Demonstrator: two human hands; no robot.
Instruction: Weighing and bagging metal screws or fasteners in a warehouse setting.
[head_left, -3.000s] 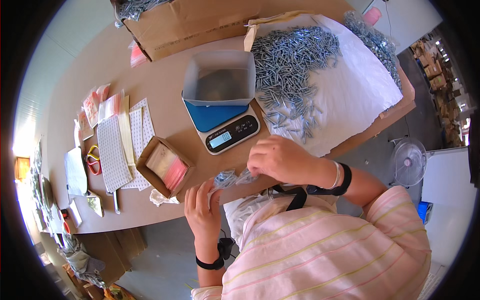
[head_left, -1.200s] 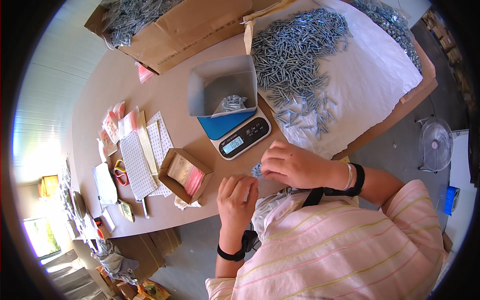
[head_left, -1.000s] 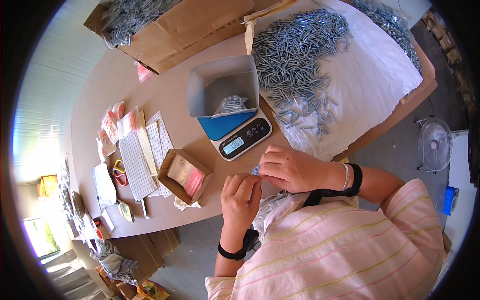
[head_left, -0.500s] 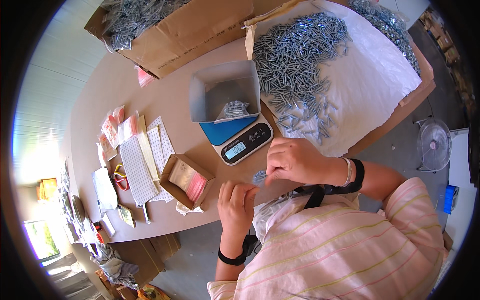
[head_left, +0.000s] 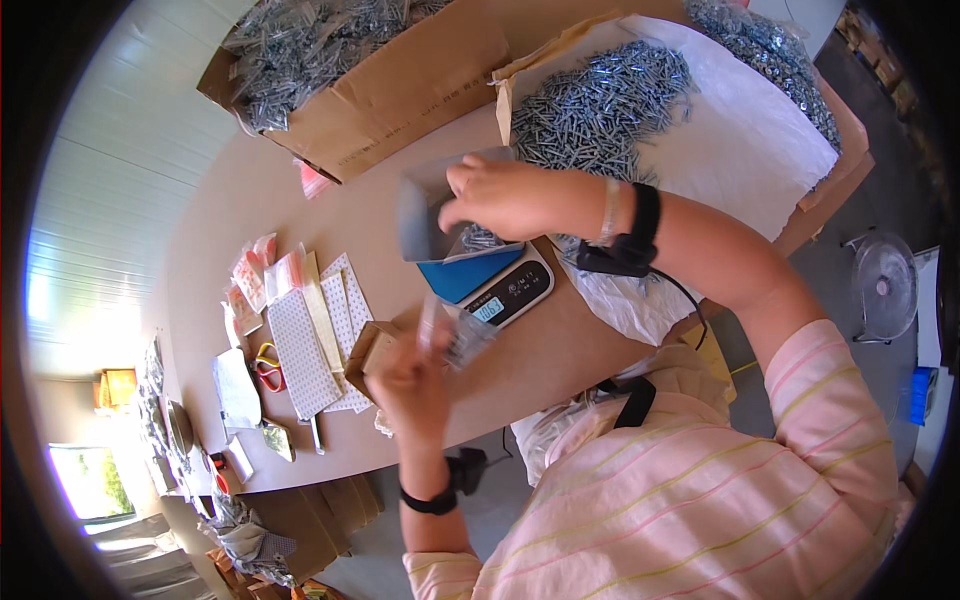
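My left hand [head_left: 408, 388] is closed on a small clear plastic bag [head_left: 468, 342] with screws in it, both blurred by motion at the front of the digital scale [head_left: 520, 285]. On the scale's blue plate [head_left: 465, 275] sits a grey plastic bin [head_left: 425, 215]. My right hand [head_left: 505, 203] reaches over the bin's opening from the right, fingers bent downward and apart, nothing visible between them. Just below those fingers, a bag of screws [head_left: 481, 238] lies in the bin. The right forearm covers part of the white sheet beside it.
A large pile of loose screws [head_left: 600, 105] lies on a white sheet [head_left: 755, 140] at the right. Behind stands a cardboard box [head_left: 420, 90] full of bagged screws. Left are a small cardboard box [head_left: 368, 350], dotted sheets [head_left: 305, 350], scissors [head_left: 268, 370] and pink-marked bags [head_left: 250, 275].
My hands have separated. The right one has swung up and left to the bin; the left has moved left, with the bag of screws now showing in front of the scale.
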